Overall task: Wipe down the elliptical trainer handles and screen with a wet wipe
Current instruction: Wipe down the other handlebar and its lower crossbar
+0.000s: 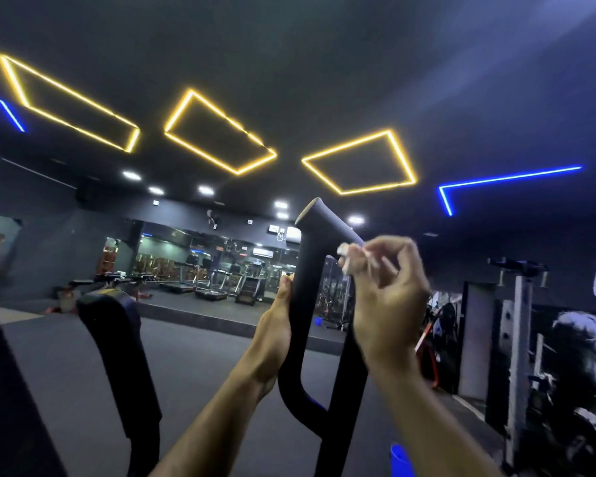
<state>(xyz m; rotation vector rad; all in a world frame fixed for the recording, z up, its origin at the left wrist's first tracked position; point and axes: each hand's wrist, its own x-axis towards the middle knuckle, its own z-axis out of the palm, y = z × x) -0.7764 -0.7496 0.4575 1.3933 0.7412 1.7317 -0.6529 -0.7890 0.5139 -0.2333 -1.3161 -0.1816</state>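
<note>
Gym hall, dark ceiling, yellow light squares [221, 132] overhead. Elliptical handle [305, 277] stands upright at centre, black, short bar angling off top toward right. Left hand [276, 325] on upright's left side, thumb lying along it; other fingers hidden behind, grip not visible. Right hand [386, 294] raised just right of upright, fingers curled together, pinching wet wipe [346, 258]. Wipe white, bunched at fingertips, touching angled bar's underside.

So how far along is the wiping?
Nothing shows as finished. In hand: the right hand pinches the wipe against the handle, which the left hand steadies. Left: the other handle; the screen is out of view.
</note>
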